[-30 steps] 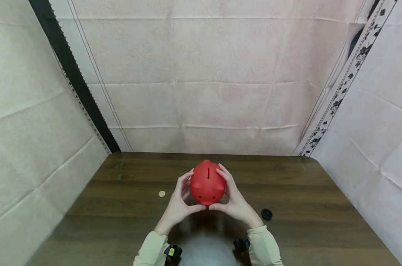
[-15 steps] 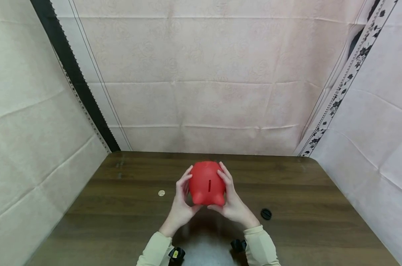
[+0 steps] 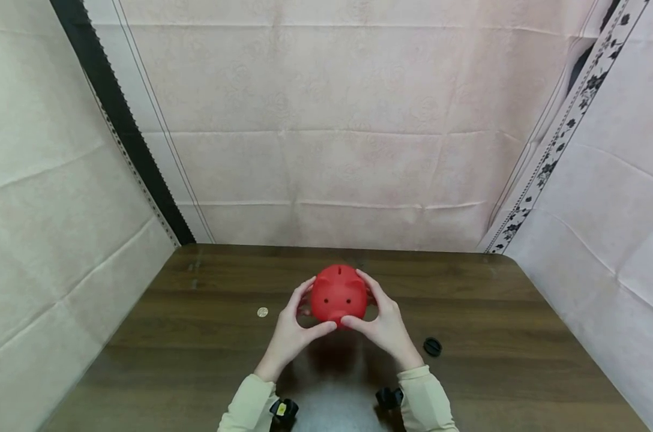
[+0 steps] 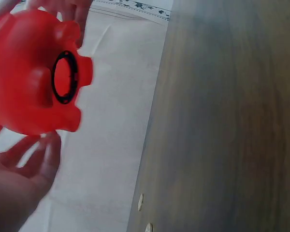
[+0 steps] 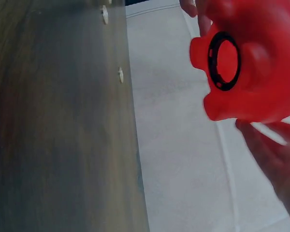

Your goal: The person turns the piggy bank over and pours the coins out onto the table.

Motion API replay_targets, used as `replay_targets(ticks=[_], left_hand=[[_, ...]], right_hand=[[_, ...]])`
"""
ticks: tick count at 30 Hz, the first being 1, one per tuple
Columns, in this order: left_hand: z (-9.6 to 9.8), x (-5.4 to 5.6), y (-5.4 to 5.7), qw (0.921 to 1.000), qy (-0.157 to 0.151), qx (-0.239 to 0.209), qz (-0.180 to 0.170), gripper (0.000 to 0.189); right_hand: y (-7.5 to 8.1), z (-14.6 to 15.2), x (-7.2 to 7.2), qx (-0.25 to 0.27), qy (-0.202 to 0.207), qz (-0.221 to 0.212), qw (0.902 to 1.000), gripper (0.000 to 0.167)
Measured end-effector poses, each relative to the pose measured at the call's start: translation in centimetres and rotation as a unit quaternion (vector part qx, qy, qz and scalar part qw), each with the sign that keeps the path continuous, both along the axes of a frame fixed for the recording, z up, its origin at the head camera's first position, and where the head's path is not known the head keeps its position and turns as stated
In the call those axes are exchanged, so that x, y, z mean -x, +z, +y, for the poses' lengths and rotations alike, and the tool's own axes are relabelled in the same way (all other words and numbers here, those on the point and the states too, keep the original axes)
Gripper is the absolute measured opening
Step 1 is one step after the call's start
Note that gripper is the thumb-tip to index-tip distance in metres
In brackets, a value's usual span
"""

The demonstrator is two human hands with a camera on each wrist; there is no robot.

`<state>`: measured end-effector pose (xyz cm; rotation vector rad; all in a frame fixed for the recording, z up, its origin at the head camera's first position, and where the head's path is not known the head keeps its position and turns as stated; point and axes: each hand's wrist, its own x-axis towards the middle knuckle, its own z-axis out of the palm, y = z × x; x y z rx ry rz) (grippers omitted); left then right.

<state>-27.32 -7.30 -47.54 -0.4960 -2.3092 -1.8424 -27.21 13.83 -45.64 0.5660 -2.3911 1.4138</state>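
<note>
Both hands hold a red piggy bank (image 3: 339,294) above the table, its eyes facing the person and its coin slot near the upper edge. My left hand (image 3: 293,337) grips its left side, thumb at the lower front. On the opposite side my right hand (image 3: 386,329) grips it the same way, the two thumbtips close together. From below, the left wrist view shows stubby feet and a round belly hole with a black ring (image 4: 54,77). That hole is uncovered in the right wrist view too. A black round plug (image 3: 432,347) lies on the table by the right forearm.
A small gold-coloured coin (image 3: 262,312) lies on the brown wooden table (image 3: 207,360), left of the hands. Two coins show near the table's edge in the left wrist view, one coin (image 4: 140,202) beside the other. Pale cloth (image 3: 326,150) hangs around the back and sides.
The piggy bank first rolled so its slot swung low and its face went out of sight. Now it is tilted back, face showing and slot near the top. Both hands keep their grip.
</note>
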Motion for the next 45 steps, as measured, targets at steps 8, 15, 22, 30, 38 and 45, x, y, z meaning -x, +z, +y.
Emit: replay_targets(ticks=[8,15,22,30,38,45], left_hand=[[0.8,0.5,-0.8,0.9953,0.018,0.037,-0.088,0.065],[1.3,0.4,-1.5,0.986,0.015,0.096,-0.135,0.062],[1.4,0.3,-1.7,0.982,0.029,0.111,-0.15,0.061],[1.6,0.3,-1.4,0.9878,0.032,0.097,-0.117,0.059],[1.2,0.3,-0.5,0.9978,0.019,0.018,-0.062,0.074],[0.7,0.1,0.0,0.9975,-0.046,-0.044,0.031,0.092]], right_hand=[[-0.3,-0.5,0.3,-0.065,-0.104,-0.09,0.9884,0.061],[-0.9,-0.7,0.9,-0.164,-0.139,-0.142,0.9661,0.06],[-0.8,-0.5,0.9,-0.199,-0.15,-0.139,0.9584,0.061],[-0.2,-0.1,0.6,-0.16,-0.117,-0.147,0.9691,0.058],[0.6,0.8,0.1,-0.049,-0.015,-0.146,0.988,0.074],[0.4,0.8,0.5,-0.001,0.093,-0.007,0.9956,0.1]])
